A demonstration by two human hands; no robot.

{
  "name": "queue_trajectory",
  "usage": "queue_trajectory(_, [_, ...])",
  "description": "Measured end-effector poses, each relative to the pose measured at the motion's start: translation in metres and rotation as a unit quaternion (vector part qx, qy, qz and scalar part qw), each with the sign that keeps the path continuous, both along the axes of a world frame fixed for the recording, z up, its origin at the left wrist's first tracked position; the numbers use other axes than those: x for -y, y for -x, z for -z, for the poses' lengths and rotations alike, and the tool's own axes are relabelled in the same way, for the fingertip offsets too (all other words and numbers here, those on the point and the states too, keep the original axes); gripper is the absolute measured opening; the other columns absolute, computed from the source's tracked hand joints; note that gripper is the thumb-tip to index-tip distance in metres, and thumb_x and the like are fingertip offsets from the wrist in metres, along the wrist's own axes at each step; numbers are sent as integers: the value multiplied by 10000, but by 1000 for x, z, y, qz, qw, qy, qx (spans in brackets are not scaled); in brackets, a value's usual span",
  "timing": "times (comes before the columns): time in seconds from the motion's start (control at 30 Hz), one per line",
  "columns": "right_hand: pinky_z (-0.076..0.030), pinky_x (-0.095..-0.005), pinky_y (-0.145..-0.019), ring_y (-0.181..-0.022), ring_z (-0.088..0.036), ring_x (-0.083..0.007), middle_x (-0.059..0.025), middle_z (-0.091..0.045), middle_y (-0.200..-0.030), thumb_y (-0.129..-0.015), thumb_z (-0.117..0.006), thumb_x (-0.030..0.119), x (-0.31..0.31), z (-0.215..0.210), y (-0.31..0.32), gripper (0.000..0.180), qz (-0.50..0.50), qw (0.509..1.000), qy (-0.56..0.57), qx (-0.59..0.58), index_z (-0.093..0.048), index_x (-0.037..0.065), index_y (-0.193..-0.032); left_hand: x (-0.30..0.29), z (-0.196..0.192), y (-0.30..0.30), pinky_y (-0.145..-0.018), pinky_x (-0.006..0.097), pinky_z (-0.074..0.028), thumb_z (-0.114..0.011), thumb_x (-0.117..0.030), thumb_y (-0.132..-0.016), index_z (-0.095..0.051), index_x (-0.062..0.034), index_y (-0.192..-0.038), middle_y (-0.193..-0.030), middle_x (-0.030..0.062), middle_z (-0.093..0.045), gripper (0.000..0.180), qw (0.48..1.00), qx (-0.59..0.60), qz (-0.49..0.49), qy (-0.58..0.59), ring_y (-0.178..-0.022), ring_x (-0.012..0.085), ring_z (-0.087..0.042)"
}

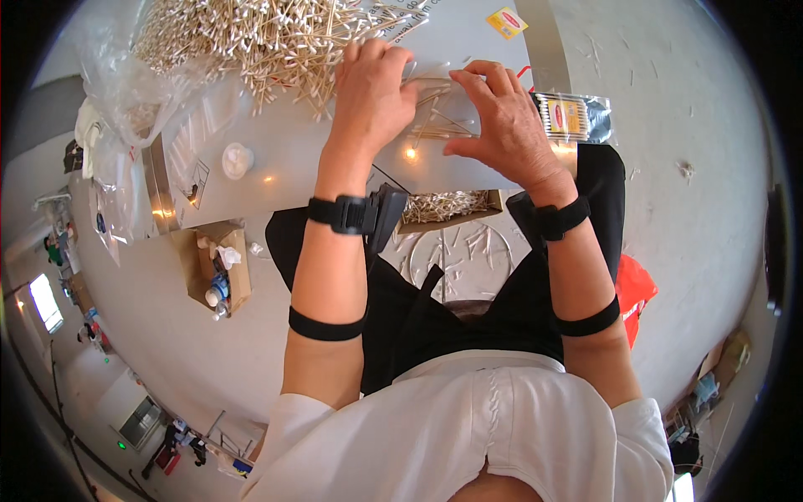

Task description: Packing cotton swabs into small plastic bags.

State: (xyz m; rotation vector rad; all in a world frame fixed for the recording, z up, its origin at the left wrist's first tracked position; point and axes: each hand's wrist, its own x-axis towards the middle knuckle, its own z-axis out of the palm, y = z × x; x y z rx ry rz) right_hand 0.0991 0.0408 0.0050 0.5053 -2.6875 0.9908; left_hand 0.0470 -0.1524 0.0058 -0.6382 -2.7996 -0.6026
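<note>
A large heap of cotton swabs (251, 42) covers the far left of the grey table (293, 155). Over its right edge rests my left hand (370, 100), fingers bent and tips partly hidden, thumb apart from them. Several loose swabs (439, 125) lie on the tabletop between my two hands. Just right of these is my right hand (512, 125), its thumb spread away from the fingers. The right index fingertip is close to the end of a swab; whether it touches cannot be told.
Right of my right hand lies a clear pack of swabs (565, 117) with a yellow label. A yellow card (507, 23) lies farther back. Clear plastic bags (125, 92) and a small white tub (237, 160) sit left. Below are a swab-filled box (447, 209) and a carton (196, 263).
</note>
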Motion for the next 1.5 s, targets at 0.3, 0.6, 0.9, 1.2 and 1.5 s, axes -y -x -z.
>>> queue_trajectory(0.3, [-465,-424,-945,-1107,-549,-307,-97,-555,-1165,-621,-852,175,-8,17,6,580,-70,995,-30,71,-625,85,-1146,4,5,-39,-973,422,-399,-841,-175,-629,-645,-92,-1164,-1136,49,-576,575,998,65,22,-11,-1120,288,-498])
queue_trajectory(0.6, [-437,-418,-944,-1092,-532,-266,-21,-605,-1096,-629,-844,174,-1,11,17,484,-34,995,-60,-66,-665,112,-1074,7,1,-48,-941,420,-389,-841,-126,-634,-671,-89,-1116,-1129,37,-571,513,996,77,11,-33,-1122,272,-492])
queue_trajectory(0.9, [-447,-411,-907,-1039,-555,-279,-53,-596,-1045,-653,-831,185,1,18,2,401,12,999,-28,-25,-688,116,-1021,17,3,-58,-871,420,-467,-798,-31,-662,-680,-88,-976,-990,80,-599,341,989,45,-107,-87,-983,318,-560])
queue_trajectory(1.2, [-472,-403,-869,-995,-565,-286,-59,-596,-1004,-685,-781,109,2,23,5,301,-25,1000,12,-11,-695,105,-974,1,14,-61,-766,404,-492,-675,45,-740,-637,-42,-855,-870,80,-581,149,996,0,-53,-77,-880,309,-566])
queue_trajectory(1.5, [-460,-363,-989,-1136,-567,-301,-128,-584,-1223,-763,-705,37,5,22,-10,411,59,975,214,33,-646,46,-1169,3,25,-70,-990,410,-442,-664,-48,-836,-516,-42,-1309,-1286,151,-526,496,928,69,-113,-349,-1196,298,-520])
